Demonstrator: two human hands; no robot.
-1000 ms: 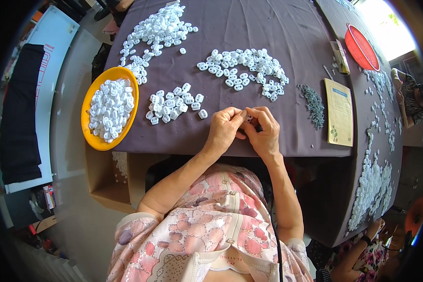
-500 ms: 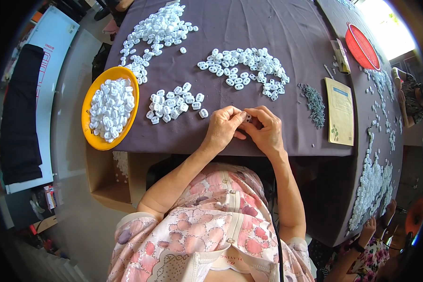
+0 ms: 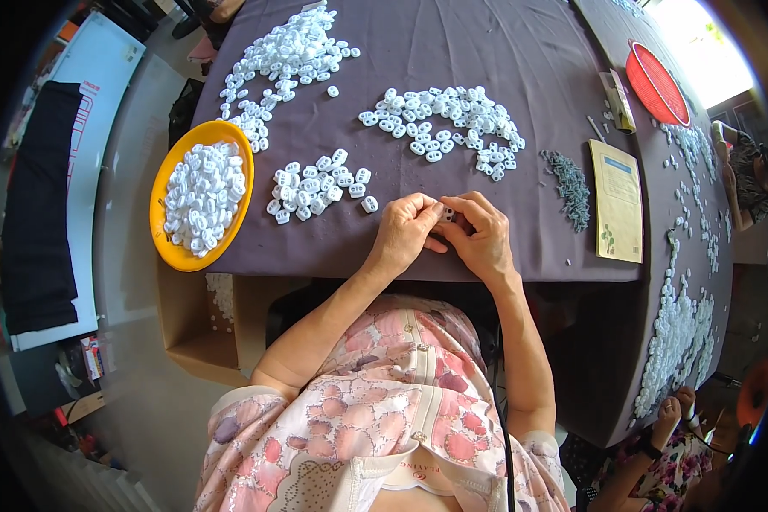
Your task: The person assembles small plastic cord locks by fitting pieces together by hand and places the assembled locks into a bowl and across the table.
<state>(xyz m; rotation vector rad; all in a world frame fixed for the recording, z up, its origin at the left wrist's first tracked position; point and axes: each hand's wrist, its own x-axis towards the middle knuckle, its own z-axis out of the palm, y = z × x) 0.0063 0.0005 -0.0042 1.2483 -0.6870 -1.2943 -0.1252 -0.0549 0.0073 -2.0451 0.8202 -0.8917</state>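
Close together over the table's near edge, my left hand [image 3: 405, 230] and my right hand [image 3: 481, 232] pinch one small white plastic piece with two dark holes [image 3: 448, 216]. Fingertips of both hands close round it and cover most of it. Whether a screw is also between the fingers is hidden. To the left of my hands lies a small heap of similar white two-hole pieces [image 3: 311, 188]. Beyond them, more such pieces [image 3: 452, 115] spread in a curved band. On the right is a pile of small grey screws [image 3: 569, 192].
A yellow oval basin [image 3: 159, 213] full of white pieces stands at the table's left edge, with a larger heap [image 3: 286, 51] behind it. Right of the screws lie a tan packet [image 3: 616, 200] and a red basket [image 3: 657, 85]. A co-worker's hands [image 3: 670, 418] are at the lower right.
My hands stay in nearly the same spot, and the white piece between my fingertips shows slightly more. At the lower right, the co-worker's hands have shifted a little.
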